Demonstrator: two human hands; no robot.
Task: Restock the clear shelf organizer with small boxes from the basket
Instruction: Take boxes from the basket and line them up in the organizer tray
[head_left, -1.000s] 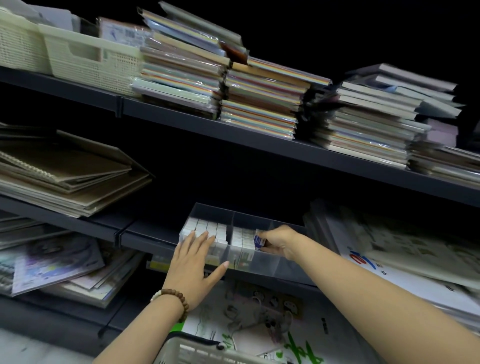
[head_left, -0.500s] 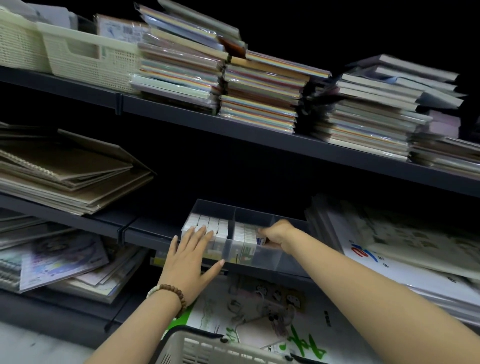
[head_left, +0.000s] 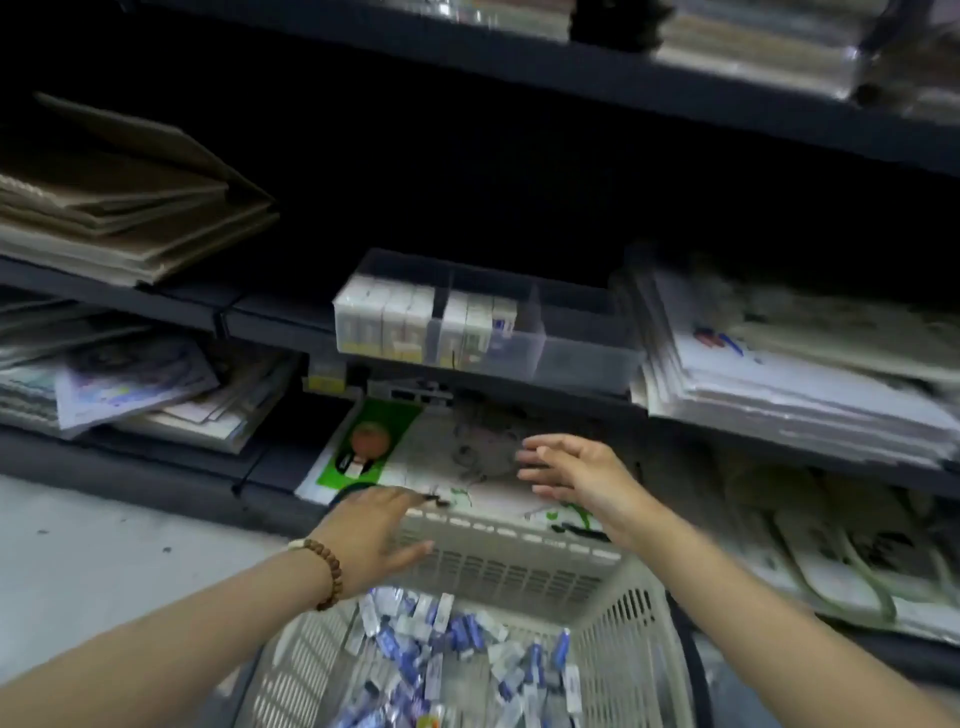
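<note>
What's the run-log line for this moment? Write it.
left hand: open, over basket rim | right hand: open, empty | organizer: left compartments stocked, rightmost looks bare | small boxes: loose in basket

This is a stationery shop aisle. Dark metal shelving (head_left: 270, 325) runs in tiers above and to both sides of the left hand (head_left: 379, 530) and the right hand (head_left: 576, 473). Up and to the left of the left hand lies a pile of brown-covered notebooks (head_left: 130, 208); level with it, further left, lie printed booklets (head_left: 135, 384). To the right of the right hand sits a thick stack of printed sheets (head_left: 779, 374), and far above it film-wrapped packs (head_left: 753, 41). Straight above both hands a clear organizer (head_left: 587, 358) holds rows of identical small boxes (head_left: 395, 312), with a yellow shelf label (head_left: 324, 382) below its left end. Beneath the hands a plastic basket (head_left: 509, 566) holds loose blue-and-white packets (head_left: 447, 634).
</note>
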